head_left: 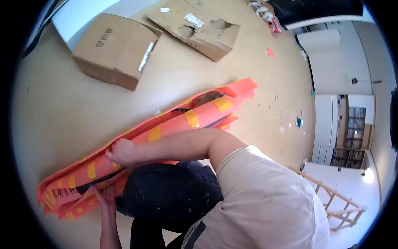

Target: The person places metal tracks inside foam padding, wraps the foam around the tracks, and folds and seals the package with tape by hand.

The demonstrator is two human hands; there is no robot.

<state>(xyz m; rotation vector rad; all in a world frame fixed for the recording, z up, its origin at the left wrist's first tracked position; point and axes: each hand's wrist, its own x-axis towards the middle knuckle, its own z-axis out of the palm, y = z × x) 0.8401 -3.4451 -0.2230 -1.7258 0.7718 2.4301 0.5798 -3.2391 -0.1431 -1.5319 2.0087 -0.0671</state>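
A long bundle in pink-orange wrap (174,123) with yellow tape strips lies diagonally on the floor. Dark material shows through its gaps, and something brown sits inside its upper right end. My right hand (122,153) is closed on the wrap's edge near the middle of the bundle. Lower down, my left hand (104,198) rests against the near side of the wrap, thumb and fingers apart, close to a dark strip and some black handwriting on the wrap. My dark-clothed knee (170,189) is beside the bundle.
Two cardboard boxes, one closed (112,50) and one torn (199,31), are on the floor beyond the bundle. Small scraps (298,122) and a red piece (270,52) lie to the right. A wooden frame (342,209) stands at the lower right, near white cabinets (325,120).
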